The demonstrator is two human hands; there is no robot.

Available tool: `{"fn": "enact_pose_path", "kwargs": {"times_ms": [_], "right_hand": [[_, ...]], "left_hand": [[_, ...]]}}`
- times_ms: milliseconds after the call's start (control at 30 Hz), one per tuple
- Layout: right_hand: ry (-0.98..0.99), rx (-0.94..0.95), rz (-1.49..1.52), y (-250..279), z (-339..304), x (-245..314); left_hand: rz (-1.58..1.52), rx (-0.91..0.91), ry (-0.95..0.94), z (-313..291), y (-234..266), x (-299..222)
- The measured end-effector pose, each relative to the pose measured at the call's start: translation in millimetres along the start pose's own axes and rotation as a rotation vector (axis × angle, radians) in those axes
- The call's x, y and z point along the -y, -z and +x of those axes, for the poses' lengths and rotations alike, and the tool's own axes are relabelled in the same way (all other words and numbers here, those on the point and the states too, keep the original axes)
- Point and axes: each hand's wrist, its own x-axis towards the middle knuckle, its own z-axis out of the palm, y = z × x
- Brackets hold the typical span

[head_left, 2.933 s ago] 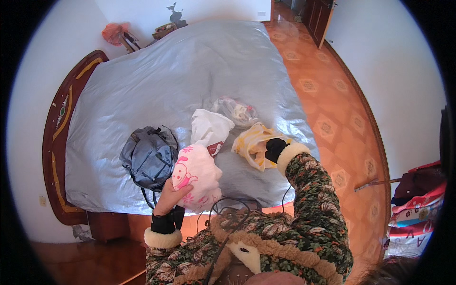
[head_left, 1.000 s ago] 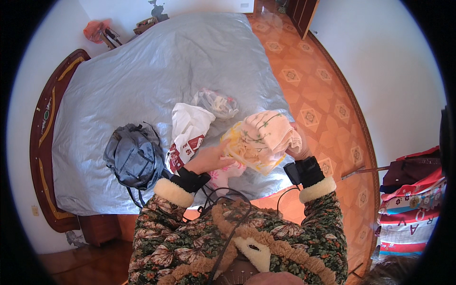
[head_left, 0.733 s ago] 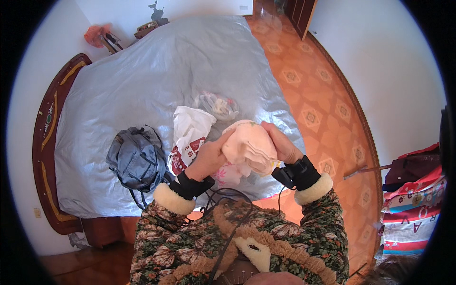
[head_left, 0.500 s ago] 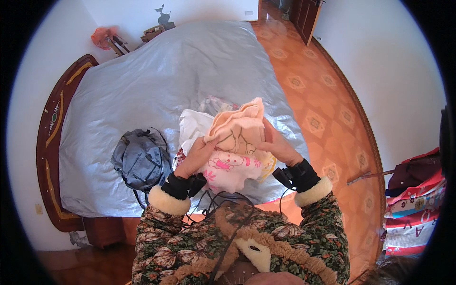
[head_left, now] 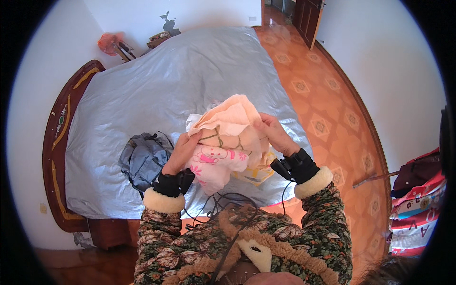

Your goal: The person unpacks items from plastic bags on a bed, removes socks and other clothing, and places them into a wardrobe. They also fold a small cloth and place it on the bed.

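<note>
A peach towel (head_left: pixel 232 116) with dark line drawing on it is stretched between my two hands above the bed. My left hand (head_left: pixel 184 151) pinches its left edge, and my right hand (head_left: pixel 275 134) grips its right side. Below it hangs or lies a white cloth (head_left: pixel 216 164) with a pink cartoon figure and pink flowers; whether it is held too, I cannot tell. A yellow-and-white piece (head_left: pixel 256 175) lies under the right hand, partly covered. Some white material (head_left: pixel 192 119) shows behind the towel's left corner.
A grey-blue backpack (head_left: pixel 145 160) sits on the silver bed cover (head_left: pixel 156 85), left of my hands. Black cables (head_left: pixel 223 202) hang between my wrists. At the right, folded textiles (head_left: pixel 415 204) are stacked beside a wooden stick (head_left: pixel 375 179). The headboard (head_left: pixel 57 147) stands far left.
The towel has been spread wider and its folds opened out. My left hand has moved a little left, and my right hand slightly right.
</note>
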Motion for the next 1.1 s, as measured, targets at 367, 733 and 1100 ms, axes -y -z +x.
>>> {"fn": "enact_pose_path", "kwargs": {"times_ms": [367, 733, 1100], "right_hand": [[0.097, -0.102, 0.120, 1, 35, 31], [0.450, 0.156, -0.588, -53, 26, 49], [0.706, 0.551, -1.042, -96, -27, -30]], "left_hand": [[0.049, 0.110, 0.019, 5, 40, -28], [-0.421, 0.185, 0.130, 29, 63, 45], [-0.968, 0.270, 0.349, -12, 7, 8]]}}
